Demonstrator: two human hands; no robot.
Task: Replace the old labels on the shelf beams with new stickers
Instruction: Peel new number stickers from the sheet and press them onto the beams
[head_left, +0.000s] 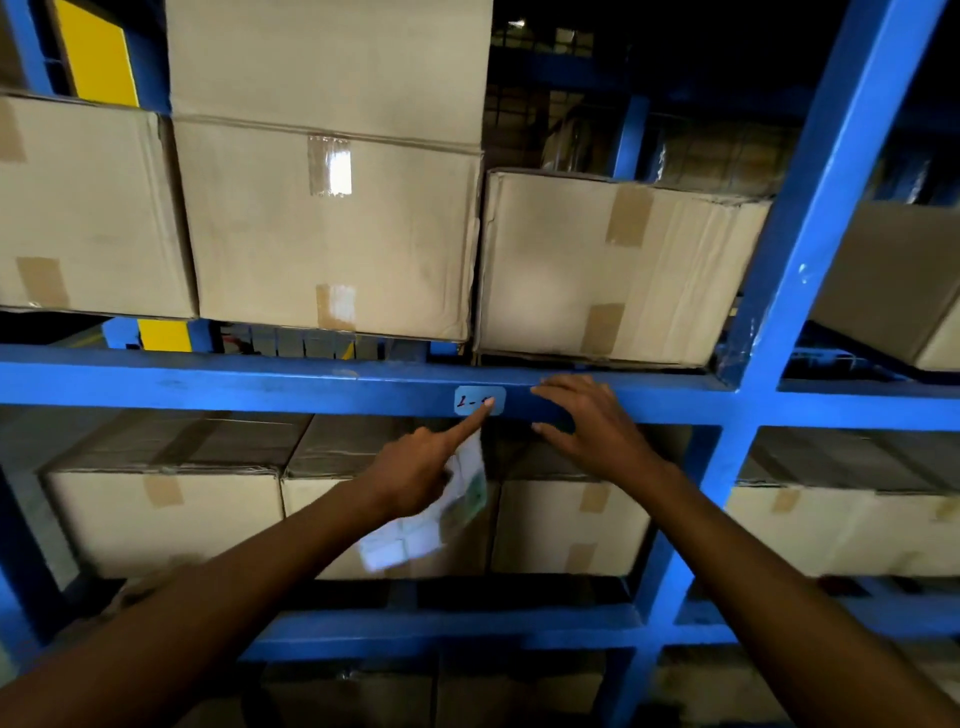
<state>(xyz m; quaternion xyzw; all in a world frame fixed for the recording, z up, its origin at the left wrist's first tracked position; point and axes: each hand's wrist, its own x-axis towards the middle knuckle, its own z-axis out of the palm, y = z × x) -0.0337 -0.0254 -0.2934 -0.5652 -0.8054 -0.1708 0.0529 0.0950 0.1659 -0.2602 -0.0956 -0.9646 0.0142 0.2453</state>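
Left hand (415, 467): clamped on a blurred sticker sheet (431, 525) below the beam, forefinger extended, its tip on the label. Label (479, 400): pale, handwritten, stuck on the front of the blue shelf beam (208, 387), right of its middle. Right hand (587, 421): fingers spread, gripping the beam just beside the label. Cardboard boxes (327, 228): above and below.

A label (479, 400) is fixed on the front of the shelf beam (260, 387). Boxes (332, 228) are stacked on the shelf above the beam, further boxes (161, 514) below it. An upright (810, 218) is crossed at the beam's right.
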